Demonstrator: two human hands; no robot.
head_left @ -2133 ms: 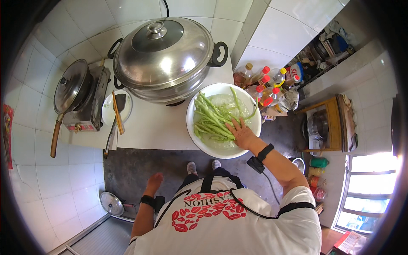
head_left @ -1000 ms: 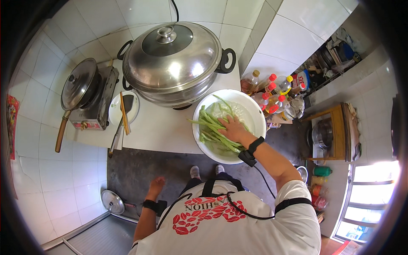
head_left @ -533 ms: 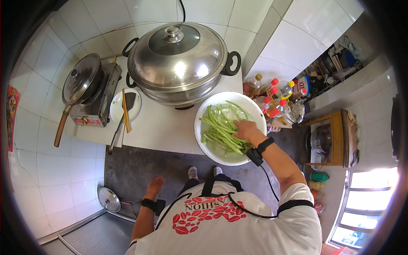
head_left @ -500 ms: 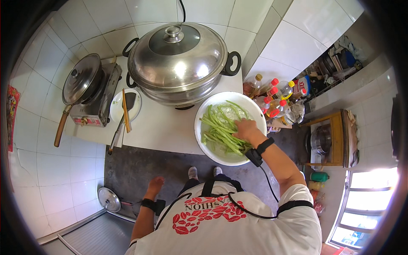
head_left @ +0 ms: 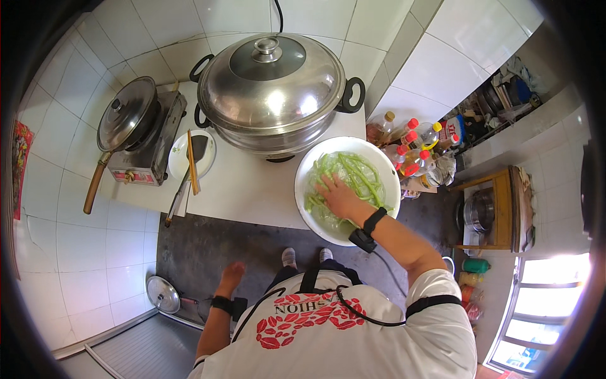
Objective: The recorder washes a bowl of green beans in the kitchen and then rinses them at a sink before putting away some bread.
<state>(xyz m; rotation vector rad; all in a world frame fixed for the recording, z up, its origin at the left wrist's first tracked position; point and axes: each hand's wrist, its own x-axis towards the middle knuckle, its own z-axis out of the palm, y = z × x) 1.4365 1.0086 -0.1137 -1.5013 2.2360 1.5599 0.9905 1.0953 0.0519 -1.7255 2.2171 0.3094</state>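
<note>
Long green beans lie in water in a white basin at the counter's front edge. My right hand is down in the basin, palm toward the beans, its fingers spread over the left part of them and partly under water. No bean is plainly gripped in it. My left hand hangs low at my side above the dark floor, away from the counter. Its fingers look loose, and nothing shows in them.
A large lidded steel pot stands behind the basin. Several bottles crowd its right side. To the left are a plate with chopsticks and a spatula, and a covered pan on a portable stove.
My right hand has moved left within the basin and spread its fingers. The beans, bunched and lifted before, now lie looser and lower in the water. My left hand stays put.
</note>
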